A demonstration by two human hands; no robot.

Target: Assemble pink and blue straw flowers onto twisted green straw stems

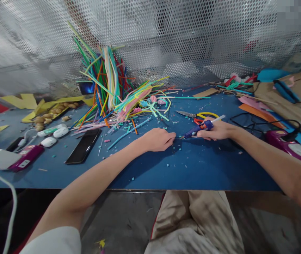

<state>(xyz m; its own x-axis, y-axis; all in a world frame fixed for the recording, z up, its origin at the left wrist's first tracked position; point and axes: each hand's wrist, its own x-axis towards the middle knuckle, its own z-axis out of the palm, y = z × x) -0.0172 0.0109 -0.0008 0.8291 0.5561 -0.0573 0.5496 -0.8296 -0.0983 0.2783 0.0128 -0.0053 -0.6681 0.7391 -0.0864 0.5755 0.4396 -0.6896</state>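
In my right hand (pixel 216 130) is a blue hot glue gun (pixel 192 131), a pale glue stick poking out of its back end. Its nozzle points left, close to the fingertips of my left hand (pixel 161 138). Those fingers are pinched together near the tip; whatever is between them is too small to make out. Behind the glue gun lie scissors (pixel 187 113) with yellow and red handles. Small teal clippings dot the blue table (pixel 150 176) around both hands. Pastel pipe-cleaner flowers (pixel 154 104) rest beyond my left hand.
A large heap of coloured pipe cleaners (pixel 110 81) leans by the perforated metal screen (pixel 192 38). To the left are a black phone (pixel 84 146), white earbud cases (pixel 49 141) and a purple power strip (pixel 27 157). Another purple power strip (pixel 288 144), cables and cardboard (pixel 293 91) occupy the right.
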